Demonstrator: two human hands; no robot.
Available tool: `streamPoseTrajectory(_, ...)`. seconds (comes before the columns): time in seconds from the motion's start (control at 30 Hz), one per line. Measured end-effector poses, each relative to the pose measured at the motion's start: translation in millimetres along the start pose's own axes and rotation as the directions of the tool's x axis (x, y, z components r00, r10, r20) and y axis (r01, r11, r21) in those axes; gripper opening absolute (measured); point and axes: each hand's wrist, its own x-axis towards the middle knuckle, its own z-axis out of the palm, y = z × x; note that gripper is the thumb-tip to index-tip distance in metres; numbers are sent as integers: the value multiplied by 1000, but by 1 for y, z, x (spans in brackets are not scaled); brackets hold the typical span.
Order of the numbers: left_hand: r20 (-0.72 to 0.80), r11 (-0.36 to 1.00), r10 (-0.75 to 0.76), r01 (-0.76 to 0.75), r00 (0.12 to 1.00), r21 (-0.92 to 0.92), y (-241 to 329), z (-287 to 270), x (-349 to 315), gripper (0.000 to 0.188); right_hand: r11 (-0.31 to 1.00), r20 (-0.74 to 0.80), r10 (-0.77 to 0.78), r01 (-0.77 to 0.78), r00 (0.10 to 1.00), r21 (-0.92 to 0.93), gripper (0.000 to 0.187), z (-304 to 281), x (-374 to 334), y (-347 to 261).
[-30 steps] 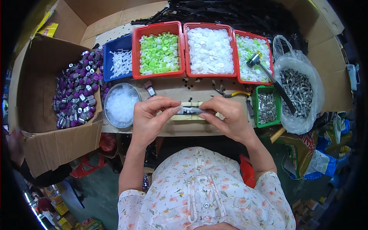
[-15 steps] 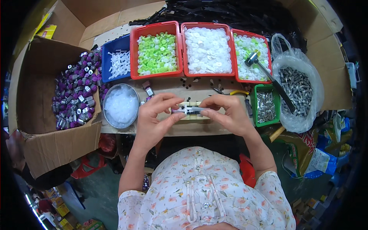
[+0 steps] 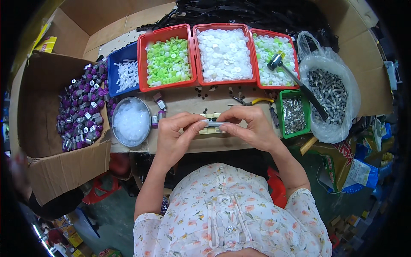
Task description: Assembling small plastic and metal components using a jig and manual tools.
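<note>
Over a cream-coloured fixture (image 3: 211,131) on the worktable, both hands meet fingertip to fingertip. A short grey tube-like piece (image 3: 216,124) spans the gap between them. My left hand (image 3: 176,136) pinches its left end, where a small white bit shows at the fingertips; whether that is a separate part I cannot tell. My right hand (image 3: 250,126) grips the right end between thumb and forefinger. Behind my left hand, a few loose purple-and-grey pieces (image 3: 161,104) lie on the board.
Left stand a cardboard box (image 3: 66,158) of purple-and-grey pieces and a round bowl (image 3: 149,122) of clear bits. Behind are a blue bin (image 3: 112,73) and red bins (image 3: 195,55) of small plastic parts. Right: pliers (image 3: 261,100), a green bin (image 3: 295,132) of metal pins, a hammer (image 3: 314,103), a plastic bag (image 3: 352,77).
My fingertips have drawn closer together around the grey piece, and the left fingers have curled in. The whole view has shifted slightly.
</note>
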Motion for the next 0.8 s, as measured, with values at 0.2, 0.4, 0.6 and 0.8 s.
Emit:
streamPoseTrajectory(0.2,-1,997,57,-57,998,45,-1,-1,0,13,996,12,85,-85,996,42,15,-1,-1,1)
streamPoseTrajectory(0.4,-22,999,16,-17,1000,-32,-9,4,1,13,926,-59,-244,214,968,-310,33,-3,-7,-4)
streamPoseTrajectory(0.6,10,971,-95,95,995,-220,-13,14,1,13,681,41,-364,296,930,-670,35,-5,-17,-3)
streamPoseTrajectory(0.8,-22,953,267,-261,963,156,-11,18,5,19,737,71,-291,271,954,-619,31,-13,-19,4)
